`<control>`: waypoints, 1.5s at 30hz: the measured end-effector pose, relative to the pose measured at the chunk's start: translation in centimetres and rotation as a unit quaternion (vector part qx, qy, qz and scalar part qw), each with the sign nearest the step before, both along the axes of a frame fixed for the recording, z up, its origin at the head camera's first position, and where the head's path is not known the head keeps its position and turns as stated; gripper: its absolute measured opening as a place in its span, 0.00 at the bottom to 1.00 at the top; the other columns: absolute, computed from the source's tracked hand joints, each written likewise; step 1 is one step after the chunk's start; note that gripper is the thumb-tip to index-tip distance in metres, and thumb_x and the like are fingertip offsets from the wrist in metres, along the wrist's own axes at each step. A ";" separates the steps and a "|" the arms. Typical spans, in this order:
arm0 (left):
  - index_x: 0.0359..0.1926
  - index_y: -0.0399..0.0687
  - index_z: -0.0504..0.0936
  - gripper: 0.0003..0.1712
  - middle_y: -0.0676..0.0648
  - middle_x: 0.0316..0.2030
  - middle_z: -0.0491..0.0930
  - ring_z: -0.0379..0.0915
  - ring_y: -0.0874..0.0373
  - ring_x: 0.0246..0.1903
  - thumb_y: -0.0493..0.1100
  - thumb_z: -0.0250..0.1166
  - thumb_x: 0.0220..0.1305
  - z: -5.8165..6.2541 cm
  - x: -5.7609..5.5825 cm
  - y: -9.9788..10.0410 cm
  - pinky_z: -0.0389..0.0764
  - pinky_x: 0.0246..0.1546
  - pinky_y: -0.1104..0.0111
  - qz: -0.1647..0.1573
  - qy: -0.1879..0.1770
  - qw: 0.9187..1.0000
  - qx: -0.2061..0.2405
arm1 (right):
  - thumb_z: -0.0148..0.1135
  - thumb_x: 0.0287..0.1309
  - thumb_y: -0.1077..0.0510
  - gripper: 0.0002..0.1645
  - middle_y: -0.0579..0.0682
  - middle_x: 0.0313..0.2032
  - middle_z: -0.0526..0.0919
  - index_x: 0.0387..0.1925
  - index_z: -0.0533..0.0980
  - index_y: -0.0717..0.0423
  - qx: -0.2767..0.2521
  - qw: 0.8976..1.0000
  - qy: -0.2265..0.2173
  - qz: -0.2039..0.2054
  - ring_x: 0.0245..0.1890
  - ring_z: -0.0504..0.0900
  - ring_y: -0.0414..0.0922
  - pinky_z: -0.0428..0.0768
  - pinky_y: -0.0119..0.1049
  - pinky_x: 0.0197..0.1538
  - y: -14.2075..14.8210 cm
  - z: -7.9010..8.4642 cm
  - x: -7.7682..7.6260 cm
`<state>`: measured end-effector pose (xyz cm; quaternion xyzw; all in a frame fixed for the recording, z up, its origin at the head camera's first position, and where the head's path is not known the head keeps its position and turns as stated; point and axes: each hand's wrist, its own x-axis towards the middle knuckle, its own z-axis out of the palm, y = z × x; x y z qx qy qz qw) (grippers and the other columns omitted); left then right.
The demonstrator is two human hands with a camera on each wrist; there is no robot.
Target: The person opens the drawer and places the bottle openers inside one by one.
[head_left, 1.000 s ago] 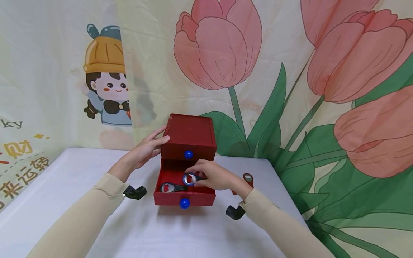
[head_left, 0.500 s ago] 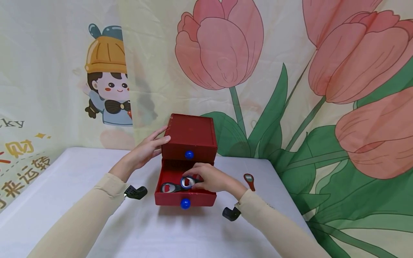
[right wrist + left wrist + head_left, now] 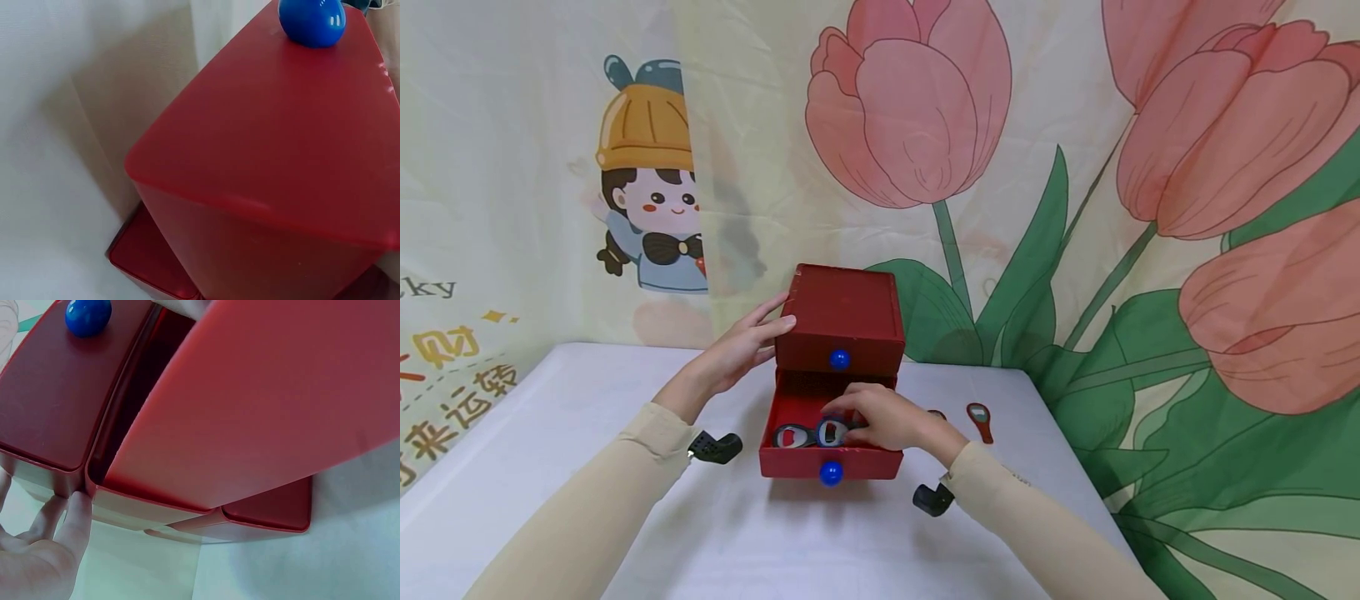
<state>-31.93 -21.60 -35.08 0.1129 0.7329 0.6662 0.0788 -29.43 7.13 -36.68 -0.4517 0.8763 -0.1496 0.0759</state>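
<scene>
A red drawer cabinet (image 3: 844, 304) stands on the table with a lower drawer (image 3: 790, 462) pulled out. My left hand (image 3: 737, 350) rests against its left side, thumb at the top edge; in the left wrist view the fingers (image 3: 75, 525) lie nearly straight against the side wall. Inside the drawer, my right hand (image 3: 883, 417) pinches a bottle opener (image 3: 831, 432) with a blue-rimmed ring head; its handle is hidden by the fingers. A second, dark-rimmed bottle opener (image 3: 792, 436) lies to its left. In the right wrist view the drawer front hides the right hand's fingers.
On the table to the right lies a reddish bottle opener (image 3: 979, 421). Another small item (image 3: 937, 414) shows partly behind the right wrist. Blue knobs (image 3: 839, 359) stick out from the drawer fronts. A printed cloth (image 3: 760, 167) hangs behind the white table (image 3: 700, 533).
My right hand has lowered the blue-rimmed bottle opener slightly left and toward the drawer front, beside the other one. The left hand stays in place on the cabinet.
</scene>
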 end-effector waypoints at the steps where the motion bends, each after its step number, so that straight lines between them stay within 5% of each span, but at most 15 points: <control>1: 0.87 0.69 0.41 0.49 0.44 0.84 0.49 0.49 0.37 0.81 0.61 0.59 0.78 0.0 0.0 0.0 0.59 0.79 0.43 0.000 0.000 1.000 0.000 | 0.75 0.65 0.59 0.29 0.49 0.55 0.84 0.67 0.81 0.49 -0.001 1.000 0.000 0.001 0.57 0.79 0.44 0.83 0.27 0.53 0.0 0.0 0.0; 13: 0.87 0.68 0.41 0.48 0.43 0.84 0.50 0.50 0.37 0.81 0.61 0.59 0.78 0.1 -0.1 0.1 0.59 0.79 0.43 -0.001 -0.002 1.000 0.001 | 0.73 0.68 0.56 0.27 0.51 0.59 0.84 0.67 0.81 0.51 -0.055 0.998 -0.012 -0.003 0.61 0.79 0.47 0.87 0.46 0.58 1.7 1.2 0.7; 26: 0.87 0.67 0.42 0.48 0.42 0.84 0.49 0.49 0.37 0.81 0.61 0.59 0.78 0.0 -0.2 -0.2 0.58 0.79 0.42 -0.004 -0.006 1.000 0.010 | 0.69 0.71 0.57 0.26 0.52 0.60 0.83 0.68 0.79 0.54 -0.109 0.992 -0.015 -0.058 0.55 0.82 0.49 0.86 0.42 0.54 5.7 3.5 2.7; 40: 0.87 0.69 0.42 0.48 0.43 0.84 0.49 0.50 0.37 0.81 0.61 0.59 0.78 0.0 -0.4 -0.1 0.59 0.79 0.43 -0.004 -0.006 1.000 0.008 | 0.73 0.66 0.57 0.36 0.54 0.56 0.84 0.73 0.73 0.54 -0.182 0.966 -0.049 -0.174 0.50 0.86 0.49 0.89 0.34 0.43 10.7 0.1 3.1; 45: 0.87 0.69 0.42 0.48 0.43 0.84 0.50 0.50 0.37 0.81 0.61 0.59 0.78 0.0 -0.4 -0.1 0.58 0.79 0.43 -0.003 -0.005 1.000 0.007 | 0.72 0.68 0.56 0.36 0.51 0.57 0.84 0.74 0.71 0.51 -0.192 0.957 -0.083 -0.201 0.50 0.86 0.49 0.89 0.37 0.49 11.9 -1.7 3.5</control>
